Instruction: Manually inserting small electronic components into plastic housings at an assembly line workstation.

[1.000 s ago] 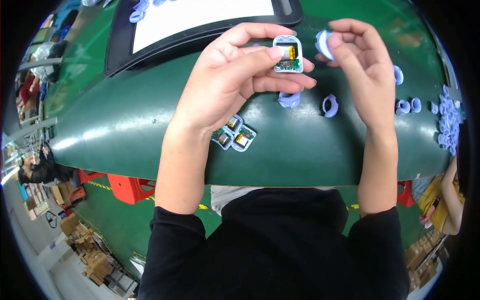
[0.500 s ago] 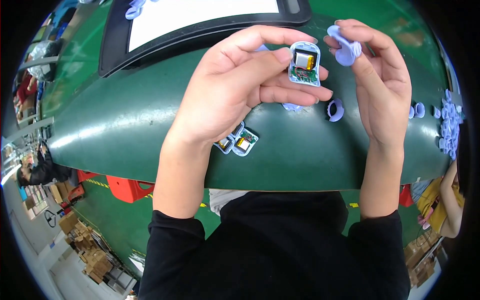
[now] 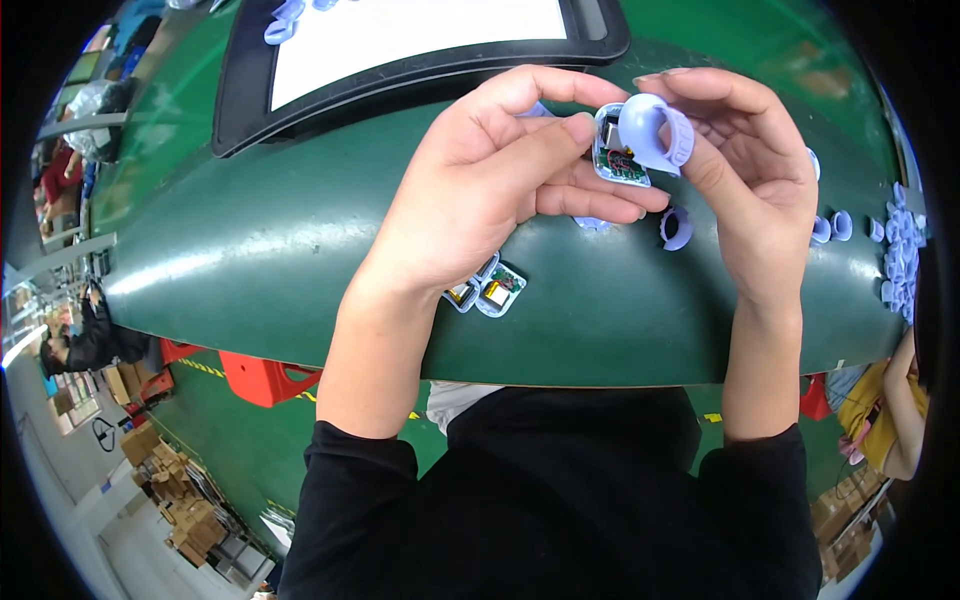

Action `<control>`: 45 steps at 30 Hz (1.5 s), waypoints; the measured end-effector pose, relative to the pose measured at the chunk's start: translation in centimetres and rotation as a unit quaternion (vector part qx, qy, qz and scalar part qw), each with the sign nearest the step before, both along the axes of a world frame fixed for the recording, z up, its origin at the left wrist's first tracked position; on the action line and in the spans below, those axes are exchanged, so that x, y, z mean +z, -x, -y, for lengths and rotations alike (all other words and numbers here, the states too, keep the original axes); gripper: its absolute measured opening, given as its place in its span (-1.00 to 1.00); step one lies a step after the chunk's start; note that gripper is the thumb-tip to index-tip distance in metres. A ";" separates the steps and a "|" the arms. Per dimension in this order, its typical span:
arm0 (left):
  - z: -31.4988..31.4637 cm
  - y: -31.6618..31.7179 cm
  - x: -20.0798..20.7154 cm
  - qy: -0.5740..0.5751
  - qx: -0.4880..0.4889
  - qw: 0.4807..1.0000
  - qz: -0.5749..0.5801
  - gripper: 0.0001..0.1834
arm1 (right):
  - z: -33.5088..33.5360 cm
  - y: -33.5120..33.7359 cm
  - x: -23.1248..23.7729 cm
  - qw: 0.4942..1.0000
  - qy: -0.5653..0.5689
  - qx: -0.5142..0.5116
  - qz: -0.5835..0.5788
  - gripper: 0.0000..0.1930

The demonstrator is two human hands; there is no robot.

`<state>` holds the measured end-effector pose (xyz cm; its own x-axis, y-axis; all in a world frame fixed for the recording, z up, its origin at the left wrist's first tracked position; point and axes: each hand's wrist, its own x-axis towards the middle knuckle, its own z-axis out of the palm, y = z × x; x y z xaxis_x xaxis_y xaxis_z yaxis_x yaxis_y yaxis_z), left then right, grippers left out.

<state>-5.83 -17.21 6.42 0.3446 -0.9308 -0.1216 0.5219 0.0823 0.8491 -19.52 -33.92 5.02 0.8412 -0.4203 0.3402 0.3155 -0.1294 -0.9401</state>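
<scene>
Between the thumb and fingers of my left hand (image 3: 490, 175) is a small pale-blue housing half (image 3: 622, 166), its open side showing a green circuit board and a battery. My right hand (image 3: 755, 180) pinches a lavender plastic ring piece (image 3: 640, 122) with a round, flared end. That piece overlaps the upper right of the housing half; whether they touch I cannot tell. On the table under my left wrist lie several more housing halves with boards (image 3: 500, 291). A loose lavender ring (image 3: 677, 229) rests below my hands, and another lavender part is partly hidden behind my left fingers.
A black-rimmed tray (image 3: 400, 80) with a white surface stands at the far side, lavender parts in its corner. More lavender rings (image 3: 900, 250) are heaped at the table's right end. A red stool (image 3: 262, 379) stands by the near edge. Another person (image 3: 880, 410) is at the right.
My right hand has brought the lavender ring piece left and down, over the housing half in my left hand, and turned it. The view has shifted slightly.
</scene>
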 end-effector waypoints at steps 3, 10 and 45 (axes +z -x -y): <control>0.3 0.0 0.1 0.011 -0.001 1.000 -0.016 -0.73 | 0.1 0.1 0.3 1.000 0.023 0.009 -0.003 -0.67; 0.4 0.3 -0.4 0.037 0.011 0.999 -0.013 -0.74 | -0.6 -0.1 0.2 0.994 0.105 -0.026 -0.021 -0.67; 0.9 0.5 -1.8 0.043 0.009 0.999 -0.021 -0.72 | -1.4 0.2 0.4 0.988 -0.119 0.102 0.006 -0.78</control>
